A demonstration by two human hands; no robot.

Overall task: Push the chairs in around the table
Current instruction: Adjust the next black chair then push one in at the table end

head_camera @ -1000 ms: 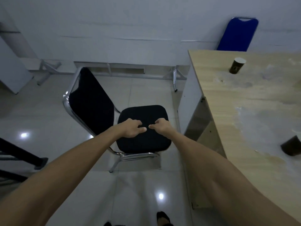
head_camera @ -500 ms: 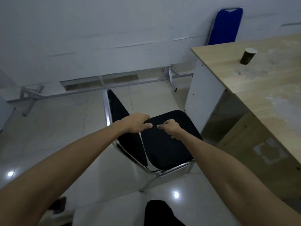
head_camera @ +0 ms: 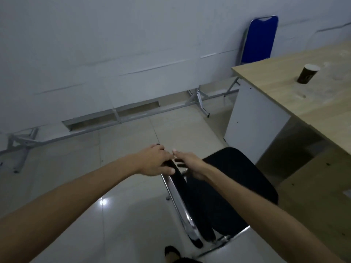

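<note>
A black chair with a chrome frame stands on the tiled floor, its seat (head_camera: 239, 179) pointing toward the table. I see its backrest (head_camera: 186, 202) edge-on from above. My left hand (head_camera: 155, 161) is closed around the far top corner of the backrest. My right hand (head_camera: 190, 165) hovers just beside it on the seat side, with its fingers stretched out and apart and nothing in them. The wooden table (head_camera: 307, 103) with a white side panel (head_camera: 252, 122) fills the right. A blue chair (head_camera: 259, 38) stands behind the table's far corner, against the wall.
A dark paper cup (head_camera: 308, 74) stands on the table. A grey metal frame (head_camera: 114, 120) lies along the foot of the wall. My foot (head_camera: 171, 252) shows at the bottom, just behind the chair.
My hands left the seat for the top of the backrest, where the left one took hold. The view has swung round behind the chair, whose seat now faces the table.
</note>
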